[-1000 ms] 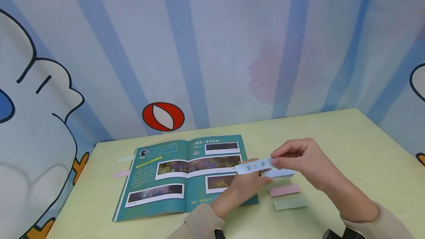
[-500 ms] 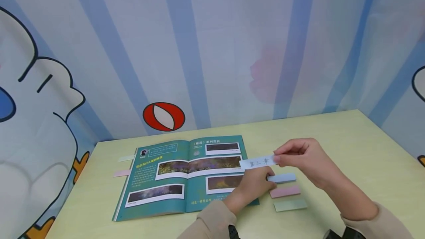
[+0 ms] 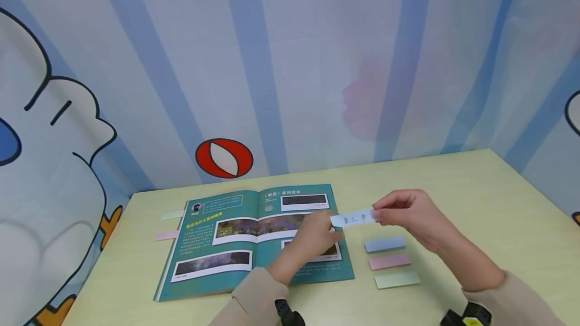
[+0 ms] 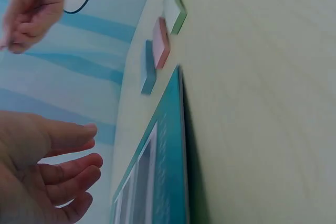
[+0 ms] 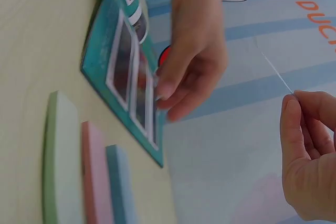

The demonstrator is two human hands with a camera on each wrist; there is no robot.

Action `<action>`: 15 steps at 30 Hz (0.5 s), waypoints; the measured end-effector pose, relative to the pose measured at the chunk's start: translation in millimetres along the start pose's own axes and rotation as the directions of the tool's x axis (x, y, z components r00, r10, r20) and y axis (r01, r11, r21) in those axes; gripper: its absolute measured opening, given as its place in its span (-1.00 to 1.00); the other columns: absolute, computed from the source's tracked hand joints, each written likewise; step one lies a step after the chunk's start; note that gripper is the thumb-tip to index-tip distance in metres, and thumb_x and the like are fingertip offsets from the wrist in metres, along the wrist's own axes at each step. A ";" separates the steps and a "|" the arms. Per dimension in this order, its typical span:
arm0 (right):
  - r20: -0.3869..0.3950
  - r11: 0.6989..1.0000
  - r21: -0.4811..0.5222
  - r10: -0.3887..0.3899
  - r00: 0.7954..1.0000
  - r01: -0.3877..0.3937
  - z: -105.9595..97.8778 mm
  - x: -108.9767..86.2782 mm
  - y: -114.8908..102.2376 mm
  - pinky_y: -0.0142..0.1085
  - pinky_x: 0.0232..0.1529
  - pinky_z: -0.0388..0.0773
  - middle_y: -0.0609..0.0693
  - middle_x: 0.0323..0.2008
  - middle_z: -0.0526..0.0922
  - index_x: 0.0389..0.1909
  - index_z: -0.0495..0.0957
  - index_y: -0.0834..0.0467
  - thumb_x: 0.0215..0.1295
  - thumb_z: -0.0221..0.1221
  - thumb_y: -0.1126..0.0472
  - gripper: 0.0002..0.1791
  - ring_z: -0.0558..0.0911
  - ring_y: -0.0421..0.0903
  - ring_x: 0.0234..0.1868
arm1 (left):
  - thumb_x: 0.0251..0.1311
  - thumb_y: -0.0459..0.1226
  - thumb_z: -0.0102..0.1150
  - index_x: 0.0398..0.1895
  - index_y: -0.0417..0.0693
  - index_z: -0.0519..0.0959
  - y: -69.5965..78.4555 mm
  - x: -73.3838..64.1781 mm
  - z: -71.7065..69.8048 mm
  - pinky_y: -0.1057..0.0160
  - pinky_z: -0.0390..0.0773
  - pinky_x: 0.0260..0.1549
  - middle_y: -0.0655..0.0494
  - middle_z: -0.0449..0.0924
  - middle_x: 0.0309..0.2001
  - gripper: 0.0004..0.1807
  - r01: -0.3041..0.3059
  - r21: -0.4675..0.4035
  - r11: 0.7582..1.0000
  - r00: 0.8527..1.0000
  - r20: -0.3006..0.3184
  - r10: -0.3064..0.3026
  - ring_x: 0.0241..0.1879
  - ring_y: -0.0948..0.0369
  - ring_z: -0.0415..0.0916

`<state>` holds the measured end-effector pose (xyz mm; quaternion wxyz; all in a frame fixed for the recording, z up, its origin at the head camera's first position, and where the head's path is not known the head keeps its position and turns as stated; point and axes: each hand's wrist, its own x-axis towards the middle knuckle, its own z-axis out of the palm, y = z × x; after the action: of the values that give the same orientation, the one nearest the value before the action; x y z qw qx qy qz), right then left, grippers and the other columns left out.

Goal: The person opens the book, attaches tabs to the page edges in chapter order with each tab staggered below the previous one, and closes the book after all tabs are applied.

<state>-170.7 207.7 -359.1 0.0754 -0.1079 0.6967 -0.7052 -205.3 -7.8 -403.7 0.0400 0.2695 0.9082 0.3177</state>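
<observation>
Between thumb and fingertips, my right hand pinches one end of a pale blue sticky note strip with handwritten characters on it. In the right wrist view that strip appears edge-on, as a thin line. My left hand hovers over the right page of an open teal magazine, its fingers loosely bent near the strip's free end. Nothing lies between the left fingers in the left wrist view. Right of the magazine lie blue, pink and green sticky note pads in a column.
A pale green tab and a pink tab stick out from the magazine's left edge. The pale yellow table meets a printed blue striped backdrop at its far side.
My left hand has drawn away from the blue pad, moving left over the magazine. The pad now lies fully in view. My right hand keeps the strip in nearly the same place.
</observation>
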 end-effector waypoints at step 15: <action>-0.042 0.983 -0.016 0.181 0.983 -0.182 -7.9 20.8 45.6 -0.31 -0.24 0.61 0.00 -0.36 0.66 -0.30 0.64 0.36 0.14 0.24 0.39 -0.88 0.65 -0.15 -0.35 | 0.20 -0.29 0.19 0.06 -0.14 0.54 -14.6 -20.1 -18.4 0.21 0.50 -0.04 0.04 0.56 0.01 -0.65 -0.171 0.304 0.937 0.985 0.037 0.168 0.00 0.14 0.49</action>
<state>-194.8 209.2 -403.7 0.1241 -0.0305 0.7119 -0.6906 -199.5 -37.9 -399.8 -0.0251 0.3515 0.9196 0.1740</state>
